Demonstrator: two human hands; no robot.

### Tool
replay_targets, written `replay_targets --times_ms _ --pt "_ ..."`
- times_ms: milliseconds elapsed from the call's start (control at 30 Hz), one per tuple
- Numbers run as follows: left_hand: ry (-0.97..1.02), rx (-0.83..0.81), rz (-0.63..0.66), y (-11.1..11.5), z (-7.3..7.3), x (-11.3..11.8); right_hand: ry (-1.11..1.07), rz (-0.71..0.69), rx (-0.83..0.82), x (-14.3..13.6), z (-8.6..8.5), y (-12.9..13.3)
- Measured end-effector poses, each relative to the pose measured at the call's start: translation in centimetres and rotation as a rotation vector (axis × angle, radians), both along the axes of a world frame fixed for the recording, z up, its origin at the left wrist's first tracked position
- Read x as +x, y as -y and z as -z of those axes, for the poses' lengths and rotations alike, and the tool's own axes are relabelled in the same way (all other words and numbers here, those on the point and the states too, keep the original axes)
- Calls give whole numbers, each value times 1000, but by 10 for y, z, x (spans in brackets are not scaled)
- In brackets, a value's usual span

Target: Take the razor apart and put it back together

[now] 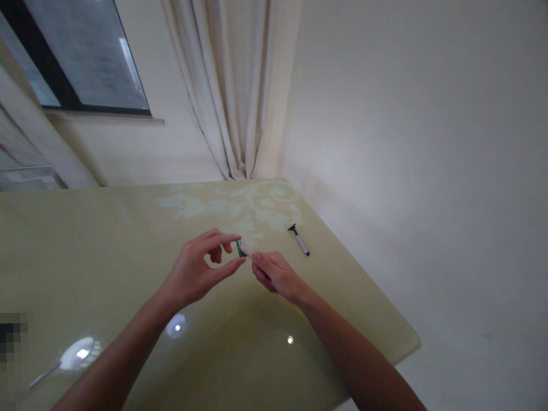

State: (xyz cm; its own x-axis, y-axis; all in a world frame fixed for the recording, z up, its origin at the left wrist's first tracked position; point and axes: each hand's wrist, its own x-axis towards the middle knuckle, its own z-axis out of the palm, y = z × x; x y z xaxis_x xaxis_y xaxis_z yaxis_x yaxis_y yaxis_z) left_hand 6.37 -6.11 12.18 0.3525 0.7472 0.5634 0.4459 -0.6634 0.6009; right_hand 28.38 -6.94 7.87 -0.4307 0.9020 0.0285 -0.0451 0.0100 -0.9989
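Holding right hand (279, 274): razor (242, 250) is gripped by fingers, its head (239, 247) pointed left.
Left hand (197, 265): head is pinched between finger and thumb.

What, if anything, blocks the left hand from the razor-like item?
Nothing visible. The left hand has thumb and finger at either end of the dark head of the razor-like item; the right hand holds its handle. The other razor lies off to the right.

Pale wall (410, 135) at right, cream curtains (235, 69) flanking dark-framed window (93, 50), glossy yellowish table (87, 248)
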Motion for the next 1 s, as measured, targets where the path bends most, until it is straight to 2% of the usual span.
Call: replay_targets --times_ms 133,300,400,533,667,800,900,1000 --pt "13 -33 4 0 -1 1 46 82 42 1 1 -1" --pt "31 -51 18 2 -3 2 13 26 26 0 2 -1" --pt "39 -61 26 3 -4 2 20 76 17 0 1 0" --pt "30 -71 30 3 -4 2 31 49 40 1 0 0" --pt "30 -87 30 3 -2 2 66 112 89 1 1 -1" --pt "28 -80 34 2 -2 2 82 67 103 1 1 -1" --pt "21 -83 27 2 -1 3 113 120 125 1 1 -1" --pt "27 -79 32 2 -1 4 117 113 133 1 0 -1"
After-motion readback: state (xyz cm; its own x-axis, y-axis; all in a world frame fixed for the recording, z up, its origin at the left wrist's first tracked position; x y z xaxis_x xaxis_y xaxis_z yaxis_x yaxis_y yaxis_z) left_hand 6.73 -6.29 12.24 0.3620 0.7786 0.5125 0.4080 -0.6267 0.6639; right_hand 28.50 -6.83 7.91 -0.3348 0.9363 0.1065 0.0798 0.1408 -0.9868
